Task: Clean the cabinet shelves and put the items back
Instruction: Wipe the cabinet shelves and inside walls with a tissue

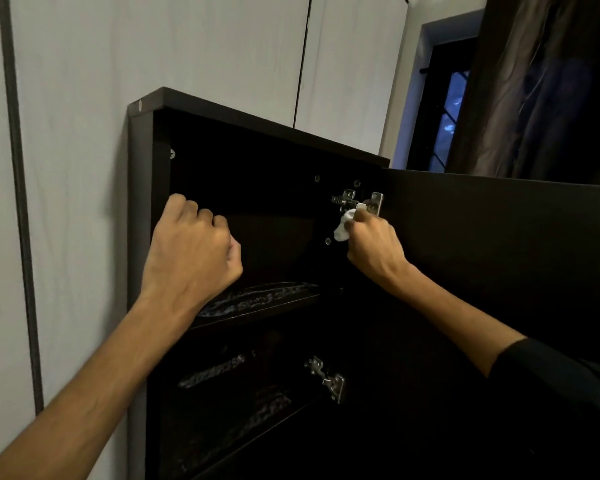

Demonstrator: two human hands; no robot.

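We find the right hand (373, 245) closed tight around a small wad of white cloth (344, 226), which bulges out past the thumb side of the fist; whether it is cloth or paper tissue we cannot tell. The wad sits just below the upper hinge (357, 201), a bright stamped-metal fitting joining the cabinet's right wall to the open door (499, 244). Contact between wad and hinge is not clear.

The left hand (193, 249) is curled into a fist in front of the upper compartment; we see nothing in it, and we cannot tell whether it touches the cabinet (141, 209).

The cabinet is dark, matt board with square edges and small round metal fasteners. The upper shelf (257, 303) shows pale, streaky smears across its dark surface; similar streaks mark the panels below. A second metal hinge (326, 377) sits lower down. A black sleeve (551, 379) covers the right forearm. Behind, a pale wall (84, 133) and a dark curtain (541, 91).
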